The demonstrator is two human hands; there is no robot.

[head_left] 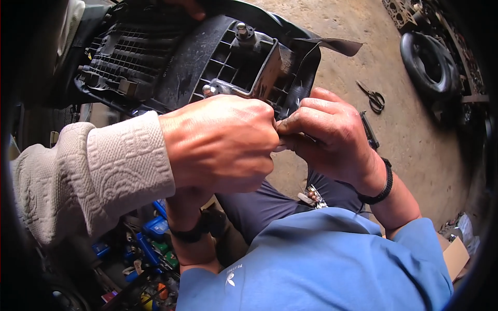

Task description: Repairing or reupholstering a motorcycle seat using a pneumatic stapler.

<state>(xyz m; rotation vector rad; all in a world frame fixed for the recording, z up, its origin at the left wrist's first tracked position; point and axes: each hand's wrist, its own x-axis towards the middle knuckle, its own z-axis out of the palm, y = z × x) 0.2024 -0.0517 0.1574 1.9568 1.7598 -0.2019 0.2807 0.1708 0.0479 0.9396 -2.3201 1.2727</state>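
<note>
An upturned black seat [187, 67], likely a motorcycle's, lies in front of me with its ribbed plastic underside showing. Loose black cover material [337, 45] sticks out at its right edge. My right hand [332, 124], a black band on its wrist, is closed in a pinch at the seat's near edge; what the fingertips hold is hidden. Another person's closed hand [223, 140], in a beige sleeve, reaches in from the left, its knuckles against my right fingertips. It covers my left hand; only the forearm [194, 254] and dark wristband show.
Black-handled scissors [373, 98] lie on the concrete floor to the right, with a dark tool [369, 129] behind my wrist. A black tyre [430, 63] is farther right. Blue tools [148, 249] and clutter crowd the lower left. Another hand [193, 8] shows at the top.
</note>
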